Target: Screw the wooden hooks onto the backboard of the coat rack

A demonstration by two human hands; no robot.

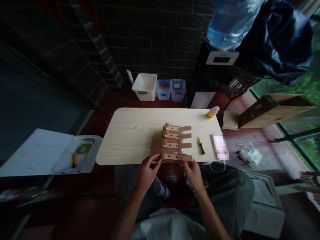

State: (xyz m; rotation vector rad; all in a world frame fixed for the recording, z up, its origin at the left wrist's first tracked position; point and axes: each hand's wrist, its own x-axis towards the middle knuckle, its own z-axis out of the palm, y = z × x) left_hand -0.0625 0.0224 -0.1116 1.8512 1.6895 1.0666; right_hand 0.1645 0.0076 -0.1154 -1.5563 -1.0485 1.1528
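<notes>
holding a brown cardboard thing (170, 145) by its near side — that is what both hands do. it sits at the near edge of the pale worktop (130, 141), a bit right of the middle. the left hand (145, 174) grips its near left corner between thumb and finger. the right hand (193, 175) has its thumb and finger on the near strip, by its right end. the thing lies just past both hands, between them and a little ahead, and no hand is nearer, as both touch it.

it has four strips with dark dots, one behind the other. each strip is long from left to right, with its flat end out to the right. the row of strips runs straight away from the person. a yellow and black screwdriver (201, 147) lies just to the right, its thin tip pointing away. a clear and yellow bottle (212, 113) is at the far right corner.
</notes>
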